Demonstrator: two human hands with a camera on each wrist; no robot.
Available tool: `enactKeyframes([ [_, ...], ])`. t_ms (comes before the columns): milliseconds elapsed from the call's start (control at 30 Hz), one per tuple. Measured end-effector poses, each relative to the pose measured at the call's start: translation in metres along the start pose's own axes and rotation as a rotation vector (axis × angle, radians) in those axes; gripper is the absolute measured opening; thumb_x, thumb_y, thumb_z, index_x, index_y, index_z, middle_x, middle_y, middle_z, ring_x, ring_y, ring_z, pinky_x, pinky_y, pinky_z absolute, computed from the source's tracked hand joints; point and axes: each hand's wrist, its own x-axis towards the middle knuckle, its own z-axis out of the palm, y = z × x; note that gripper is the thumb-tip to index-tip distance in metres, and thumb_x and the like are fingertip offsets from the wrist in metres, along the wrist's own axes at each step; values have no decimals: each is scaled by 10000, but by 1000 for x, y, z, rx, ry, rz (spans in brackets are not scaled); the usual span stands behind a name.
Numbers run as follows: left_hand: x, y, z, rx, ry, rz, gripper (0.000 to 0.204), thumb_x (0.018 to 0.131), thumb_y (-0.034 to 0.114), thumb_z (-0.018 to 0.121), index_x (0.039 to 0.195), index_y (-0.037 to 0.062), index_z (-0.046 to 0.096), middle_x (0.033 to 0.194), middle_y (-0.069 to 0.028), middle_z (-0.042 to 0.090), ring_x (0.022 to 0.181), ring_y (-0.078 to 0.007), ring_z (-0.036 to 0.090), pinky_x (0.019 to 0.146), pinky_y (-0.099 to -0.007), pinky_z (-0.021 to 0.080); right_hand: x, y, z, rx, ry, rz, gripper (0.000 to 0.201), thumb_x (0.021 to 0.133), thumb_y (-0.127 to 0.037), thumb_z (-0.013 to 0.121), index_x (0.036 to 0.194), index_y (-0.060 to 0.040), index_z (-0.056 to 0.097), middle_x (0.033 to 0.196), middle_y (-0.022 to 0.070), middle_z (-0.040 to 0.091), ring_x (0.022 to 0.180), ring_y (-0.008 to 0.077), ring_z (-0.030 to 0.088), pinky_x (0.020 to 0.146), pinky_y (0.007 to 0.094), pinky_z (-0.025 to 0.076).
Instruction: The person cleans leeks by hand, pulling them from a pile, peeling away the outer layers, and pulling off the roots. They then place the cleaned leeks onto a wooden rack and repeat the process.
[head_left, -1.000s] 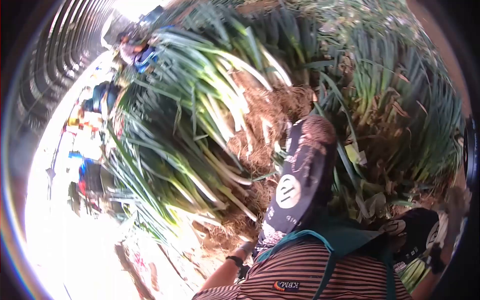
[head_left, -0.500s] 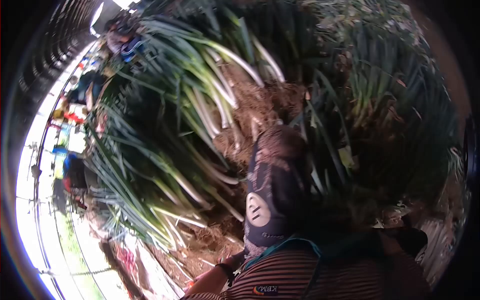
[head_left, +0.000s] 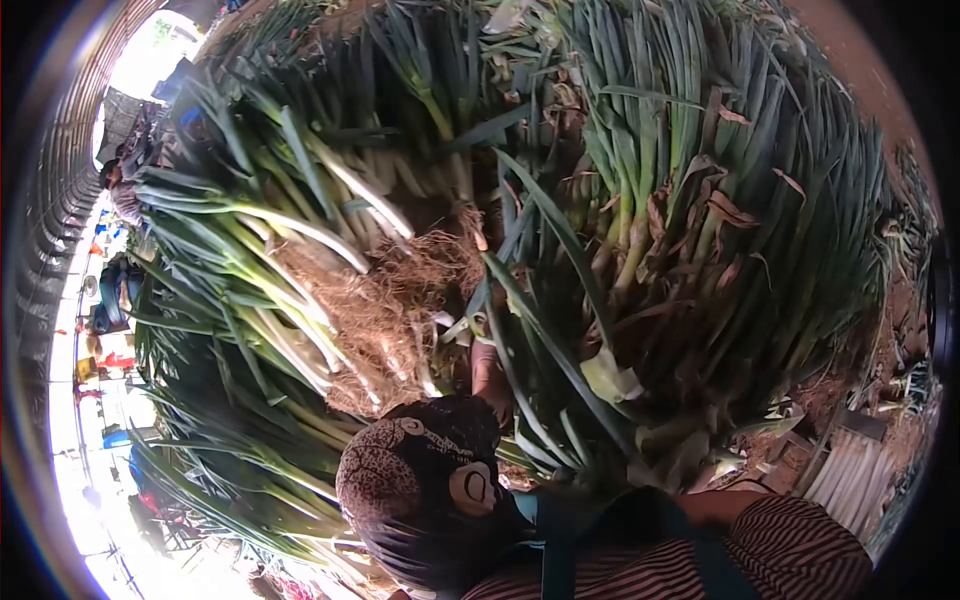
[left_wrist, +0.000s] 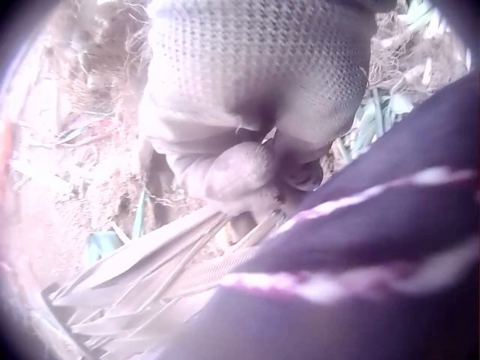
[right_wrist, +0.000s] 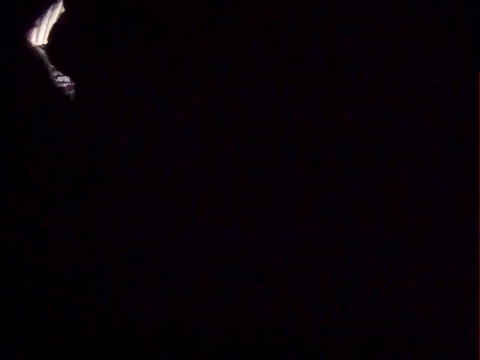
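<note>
In the left wrist view my left hand (left_wrist: 247, 112), in a knitted glove, has its fingers curled in. The curled fingertips grip pale, flat, dry-looking leaves (left_wrist: 150, 262) that fan out to the lower left. Loose soil with roots lies beneath the hand. Dark cloth with a pink-and-white trim (left_wrist: 330, 281) crosses the lower right. Of my right arm the head view shows only a bare forearm (head_left: 720, 507) near the striped sleeve. My right hand is hidden, and the right wrist view is almost wholly black.
Leeks with white stems and brown roots (head_left: 350, 310) lie heaped at the left. Upright green leeks (head_left: 650, 180) stand at the right, with withered leaves among them. A dark printed trouser knee (head_left: 420, 480) is in front. Bundled white stems (head_left: 850, 470) lie at lower right.
The head view has swung to the right, so the leek heaps and knee sit farther left. My left forearm, seen at the lower left before, has mostly dropped out of the head view.
</note>
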Motion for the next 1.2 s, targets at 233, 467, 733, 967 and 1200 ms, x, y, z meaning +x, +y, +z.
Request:
enactKeyframes([
  [233,5,33,-16,-29,-3,31,274,945,322,538,1013,71,627,806,-119,661,615,-208,608,486,-339,488,-5,8,12,96,43,-35,401,929,-350,483,1231,-112,594,1025,124,698,931,288,667,850,392,513],
  [467,37,55,-57,-75,-3,190,278,943,326,546,994,66,629,792,-112,658,594,-195,597,473,-327,480,-2,29,38,331,368,-365,429,940,-389,462,1259,-128,582,1045,119,699,937,298,665,864,394,510],
  [733,43,66,-118,-397,-14,324,284,941,330,554,972,59,632,776,-105,654,571,-180,585,458,-313,471,-27,55,-37,-62,744,660,714,842,-568,549,1345,-67,479,1155,225,634,1065,364,616,916,424,472],
  [967,-17,76,-225,-776,72,539,291,938,335,562,953,53,634,763,-98,651,550,-167,574,446,-301,463,64,41,38,20,517,608,925,794,-660,544,1420,-6,357,1303,248,542,1141,379,575,957,447,459],
  [1200,-143,168,-216,-810,834,1082,276,943,277,586,1109,61,631,937,-44,673,747,-115,595,618,-246,470,41,7,39,-19,477,638,750,831,-553,531,1341,-8,453,1162,208,638,1048,371,624,912,449,487],
])
